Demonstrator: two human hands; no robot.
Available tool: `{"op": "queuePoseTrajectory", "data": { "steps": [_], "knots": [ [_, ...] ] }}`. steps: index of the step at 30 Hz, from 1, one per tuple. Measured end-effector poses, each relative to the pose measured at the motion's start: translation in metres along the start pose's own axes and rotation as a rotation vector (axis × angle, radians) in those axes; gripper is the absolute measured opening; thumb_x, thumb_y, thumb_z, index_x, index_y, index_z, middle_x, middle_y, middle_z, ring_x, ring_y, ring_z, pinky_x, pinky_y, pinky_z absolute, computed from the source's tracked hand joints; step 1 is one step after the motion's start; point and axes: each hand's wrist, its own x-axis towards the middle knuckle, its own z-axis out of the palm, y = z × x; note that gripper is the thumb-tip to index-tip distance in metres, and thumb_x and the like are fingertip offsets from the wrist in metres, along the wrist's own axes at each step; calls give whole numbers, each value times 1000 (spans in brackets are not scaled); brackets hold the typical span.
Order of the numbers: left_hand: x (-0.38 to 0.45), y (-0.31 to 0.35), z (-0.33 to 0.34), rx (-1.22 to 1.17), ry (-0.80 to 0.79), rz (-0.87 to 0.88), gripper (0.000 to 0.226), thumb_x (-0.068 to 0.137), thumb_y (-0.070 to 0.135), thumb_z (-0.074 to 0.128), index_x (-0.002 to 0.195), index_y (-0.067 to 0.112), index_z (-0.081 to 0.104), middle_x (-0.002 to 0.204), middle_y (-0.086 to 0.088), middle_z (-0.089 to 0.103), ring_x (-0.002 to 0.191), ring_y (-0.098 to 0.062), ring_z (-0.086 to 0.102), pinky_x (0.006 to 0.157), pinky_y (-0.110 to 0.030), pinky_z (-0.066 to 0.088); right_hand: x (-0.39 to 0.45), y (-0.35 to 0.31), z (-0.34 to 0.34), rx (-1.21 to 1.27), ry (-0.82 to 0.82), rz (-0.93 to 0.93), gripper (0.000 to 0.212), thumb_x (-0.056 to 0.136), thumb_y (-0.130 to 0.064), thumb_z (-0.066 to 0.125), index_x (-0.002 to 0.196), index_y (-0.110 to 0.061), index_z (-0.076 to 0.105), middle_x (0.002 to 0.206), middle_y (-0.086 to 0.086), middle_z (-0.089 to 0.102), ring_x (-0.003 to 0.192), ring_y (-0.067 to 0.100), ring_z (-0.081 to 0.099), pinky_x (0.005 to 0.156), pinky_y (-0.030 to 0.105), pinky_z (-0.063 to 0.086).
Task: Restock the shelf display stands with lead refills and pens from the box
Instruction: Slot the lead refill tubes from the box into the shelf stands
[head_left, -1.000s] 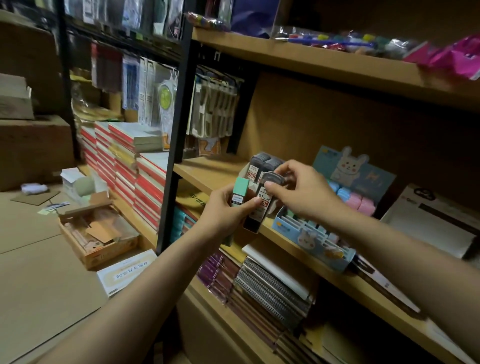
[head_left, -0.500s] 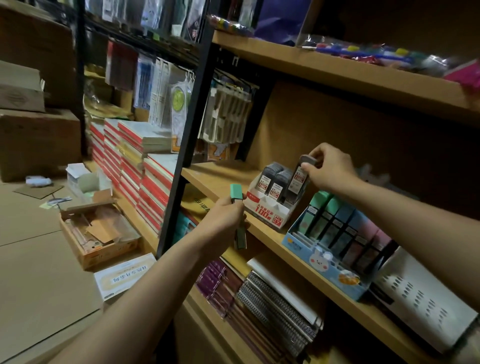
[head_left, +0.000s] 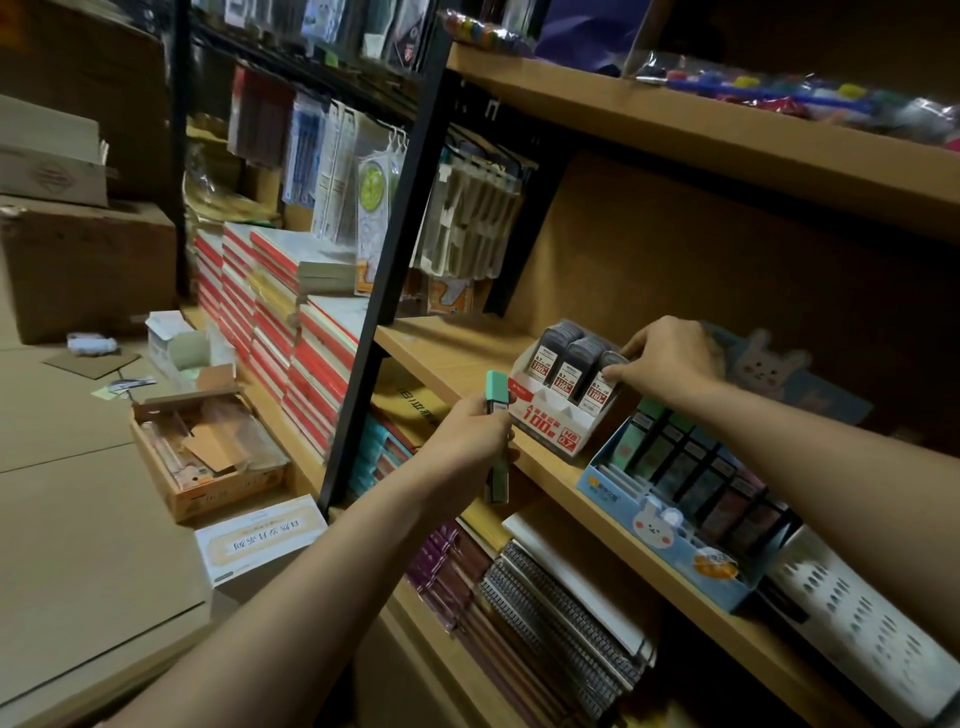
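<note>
A white and red display stand (head_left: 545, 415) sits on the middle wooden shelf (head_left: 447, 358) with grey lead refill cases in it. My right hand (head_left: 667, 358) pinches the top of the rightmost grey refill case (head_left: 602, 382) in that stand. My left hand (head_left: 467, 441) grips a mint-green refill case (head_left: 496, 400) upright, just in front of the shelf edge. To the right stands a blue bunny display stand (head_left: 670, 535) holding a row of pastel refill cases (head_left: 691, 467).
An open cardboard box (head_left: 208, 457) with stock lies on the floor at the left, with a white box (head_left: 260, 540) beside it. Stacked notebooks (head_left: 280, 312) fill the left shelves, spiral notebooks (head_left: 561, 613) the shelf below. A white perforated basket (head_left: 872, 634) sits far right.
My right hand has carried a grey refill case from my left hand to the white stand and lowered it into the rightmost slot. The left hand keeps only the green case.
</note>
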Motion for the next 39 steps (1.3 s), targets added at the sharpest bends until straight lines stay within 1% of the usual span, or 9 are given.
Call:
{"op": "queuePoseTrajectory", "data": {
  "steps": [6, 8, 11, 16, 20, 25, 29, 33, 39],
  "knots": [
    [3, -7, -4, 29, -58, -32, 19, 100, 11, 44, 113, 14, 58, 114, -13, 63, 108, -30, 59, 97, -39, 47, -6, 0, -1, -265, 73, -166, 38, 84, -47, 69, 112, -20, 69, 115, 4, 60, 109, 24, 56, 102, 48, 38],
    [2, -8, -6, 5, -100, -22, 20, 98, 8, 49, 113, 16, 60, 113, -12, 65, 106, -28, 62, 98, -40, 51, -11, 3, -12, -105, 121, -247, 40, 90, -41, 64, 124, -21, 63, 123, 5, 56, 112, 22, 53, 97, 43, 42],
    [-1, -7, -3, -117, -186, 24, 21, 93, 6, 57, 109, 15, 65, 102, -6, 72, 95, -20, 70, 79, -29, 59, -37, 7, -27, 234, 45, -345, 27, 92, -32, 62, 118, -25, 64, 112, -4, 62, 95, 8, 61, 75, 20, 49],
    [-7, -11, 22, -36, -225, 187, 22, 86, 9, 65, 105, 21, 68, 99, -2, 73, 99, -15, 69, 81, -30, 57, -87, 9, -37, 624, -270, -233, 37, 83, -33, 75, 117, -25, 66, 100, 0, 72, 81, 16, 73, 77, 37, 61],
    [-10, -20, 42, 110, -243, 280, 17, 89, 17, 65, 104, 25, 67, 96, 6, 72, 93, -6, 68, 73, -20, 56, -97, 22, -50, 420, -182, -238, 34, 78, -28, 80, 110, -28, 68, 94, -3, 69, 85, 13, 68, 83, 41, 58],
    [-7, -41, 51, 735, -208, 438, 48, 90, 41, 60, 135, 32, 45, 140, 4, 36, 122, -11, 46, 92, -19, 48, -87, 56, -80, 367, 38, -166, 31, 75, -24, 83, 101, -24, 67, 94, -6, 70, 79, 5, 67, 66, 21, 56],
    [-5, -59, 46, 934, -289, 388, 67, 90, 44, 59, 147, 42, 24, 158, 10, 3, 145, -22, 18, 115, -45, 34, -88, 66, -66, 315, 100, -174, 31, 76, -22, 83, 103, -17, 69, 94, -1, 70, 81, 10, 67, 75, 29, 58],
    [-2, -69, 45, 954, -298, 401, 69, 92, 42, 58, 150, 40, 20, 159, 9, 5, 144, -20, 23, 111, -41, 39, -85, 66, -44, 302, 164, -212, 25, 78, -19, 81, 100, -16, 70, 92, -6, 67, 77, -2, 56, 60, 5, 41],
    [1, -79, 41, 1011, -281, 485, 68, 94, 40, 56, 151, 38, 19, 157, 6, 17, 144, -14, 18, 114, -28, 25, -76, 64, -29, 281, 162, -208, 25, 79, -20, 81, 101, -17, 70, 96, -2, 70, 83, 7, 59, 64, 10, 41]
  ]
}}
